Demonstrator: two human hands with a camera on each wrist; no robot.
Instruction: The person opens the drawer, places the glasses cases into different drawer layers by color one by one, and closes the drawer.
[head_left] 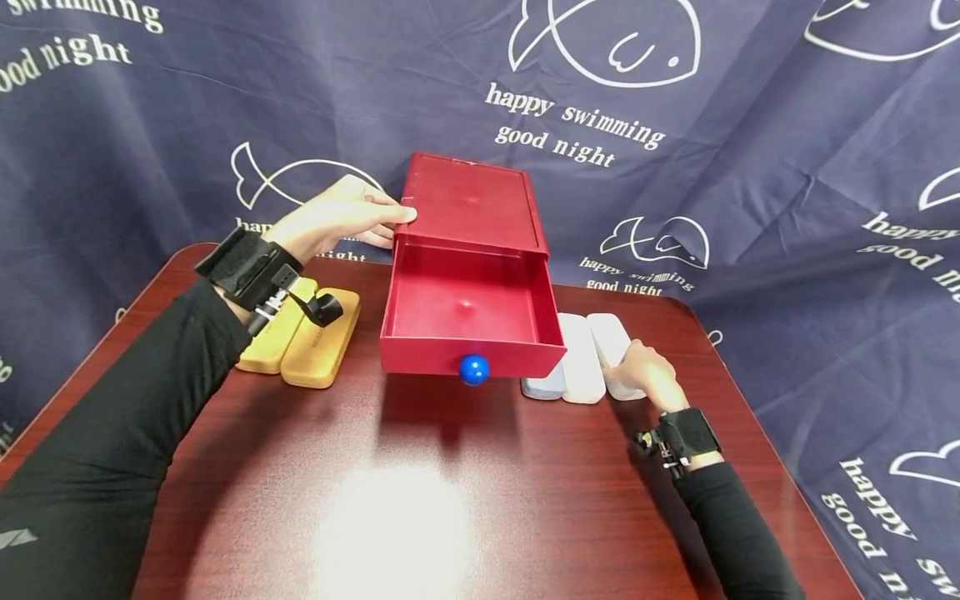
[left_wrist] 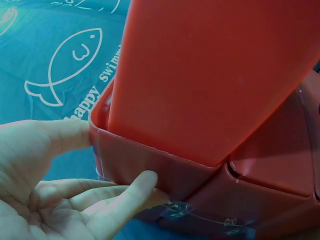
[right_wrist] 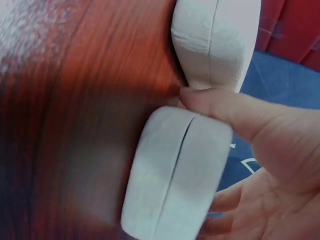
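The left hand (head_left: 337, 218) pressed straight fingers against the red box (head_left: 468, 200). The right hand (head_left: 651, 375) gripped the outermost white case (head_left: 611, 343), its fingers largely hidden beneath.

A red box (head_left: 468, 204) stands on the bench, its drawer (head_left: 468, 312) pulled fully open toward me, a blue ball knob (head_left: 473, 369) on its front. Right of it lie three white oblong cases side by side; the rightmost case (head_left: 613, 348) is in my fingers.
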